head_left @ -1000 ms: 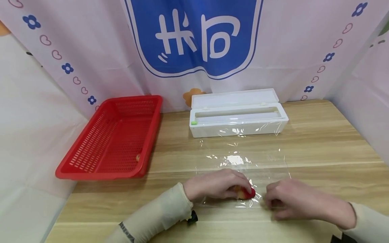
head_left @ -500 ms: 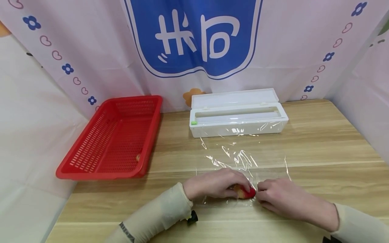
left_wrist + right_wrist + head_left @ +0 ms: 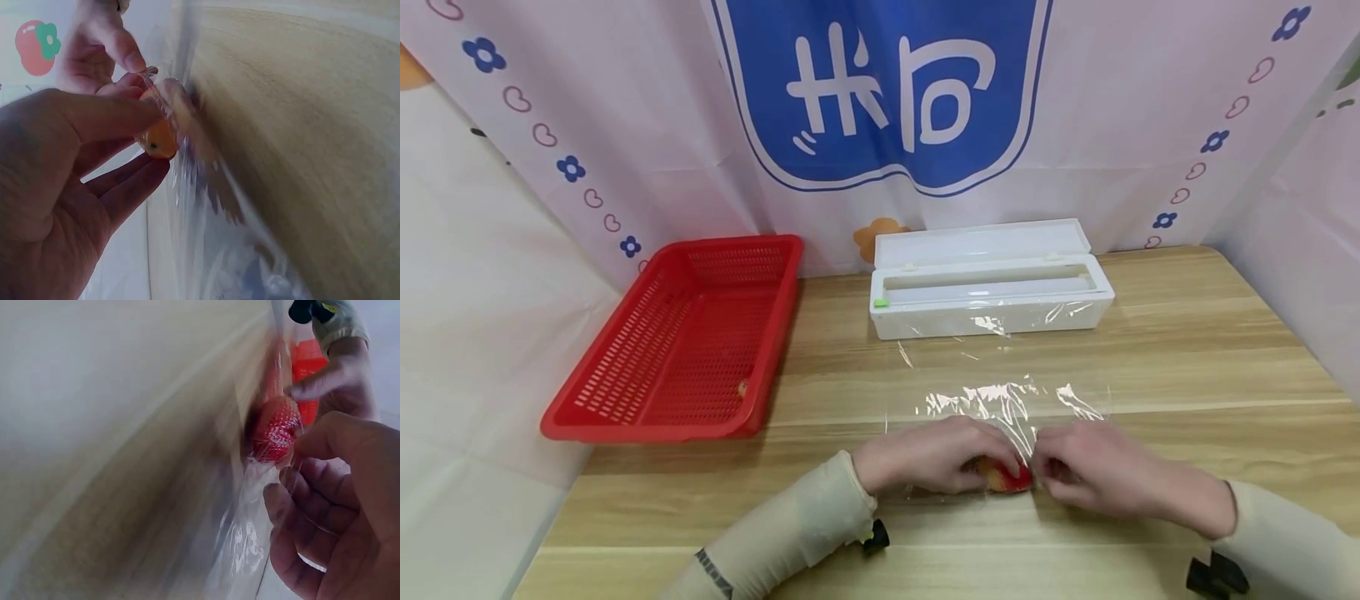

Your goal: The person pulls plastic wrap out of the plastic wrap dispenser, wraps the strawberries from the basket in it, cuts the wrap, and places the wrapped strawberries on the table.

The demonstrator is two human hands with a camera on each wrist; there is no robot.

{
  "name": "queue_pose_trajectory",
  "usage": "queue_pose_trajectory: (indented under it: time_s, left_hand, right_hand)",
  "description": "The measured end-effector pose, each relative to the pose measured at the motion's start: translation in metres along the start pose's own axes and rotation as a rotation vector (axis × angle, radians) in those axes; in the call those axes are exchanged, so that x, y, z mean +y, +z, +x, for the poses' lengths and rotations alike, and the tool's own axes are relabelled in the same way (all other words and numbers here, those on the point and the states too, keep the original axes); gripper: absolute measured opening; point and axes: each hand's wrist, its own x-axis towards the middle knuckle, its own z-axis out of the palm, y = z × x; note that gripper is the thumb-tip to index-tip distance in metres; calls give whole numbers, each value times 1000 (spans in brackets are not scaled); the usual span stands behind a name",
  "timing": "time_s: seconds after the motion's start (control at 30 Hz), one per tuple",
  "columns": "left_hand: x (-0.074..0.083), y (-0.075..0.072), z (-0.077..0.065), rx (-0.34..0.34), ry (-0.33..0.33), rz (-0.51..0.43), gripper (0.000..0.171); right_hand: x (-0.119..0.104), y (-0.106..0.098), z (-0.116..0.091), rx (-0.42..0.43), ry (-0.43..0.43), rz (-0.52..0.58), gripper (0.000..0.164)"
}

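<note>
My left hand [image 3: 943, 454] grips a red strawberry [image 3: 1017, 479] low over the table; an orange, round fruit [image 3: 161, 140] with a small dark stem spot shows between its fingers in the left wrist view. In the right wrist view the strawberry [image 3: 278, 428] has a dimpled, shiny surface under clear film. Cling film [image 3: 1000, 400] stretches from the dispenser box to the fruit. Close at the right of the strawberry, my right hand [image 3: 1097, 467] pinches the film, which is gathered at its fingertips [image 3: 134, 60] in the left wrist view.
The white cling film box [image 3: 992, 317] stands at the back with its lid raised. A red plastic basket [image 3: 760, 358] is at the left, with a small pale-and-red piece [image 3: 742, 388] inside. Printed cloth [image 3: 820, 217] hangs behind the wooden table [image 3: 1187, 350].
My right hand has come left to the strawberry and now lifts slightly with the film. The film's wrinkles and glare have shifted. The left hand holds its place on the fruit.
</note>
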Motion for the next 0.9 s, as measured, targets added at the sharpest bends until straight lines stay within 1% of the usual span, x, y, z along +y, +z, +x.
queue_pose_trajectory:
  time_s: [0.13,0.2,0.3,0.43,0.57,0.63,0.73,0.9]
  left_hand:
    - [-1,1,0,10,-4,-46,25]
    - [-1,2,1,21,-12,-82,27]
    - [0,2,2,30,-39,-102,32]
    - [4,3,4,38,-48,-54,39]
    - [8,3,6,40,-47,-4,46]
    - [8,3,6,32,-48,5,44]
    - [8,3,5,31,-44,20,35]
    - [4,3,3,67,-8,10,25]
  right_hand:
    - [4,-3,3,-19,35,83,24]
    - [5,-4,5,-28,49,120,24]
    - [8,-5,6,-51,70,178,23]
    - [11,-5,7,-69,81,233,22]
    - [13,-4,7,-66,72,261,22]
    - [14,-4,7,-72,74,276,20]
    - [16,-4,6,-83,74,290,17]
    - [21,-6,3,-79,41,308,15]
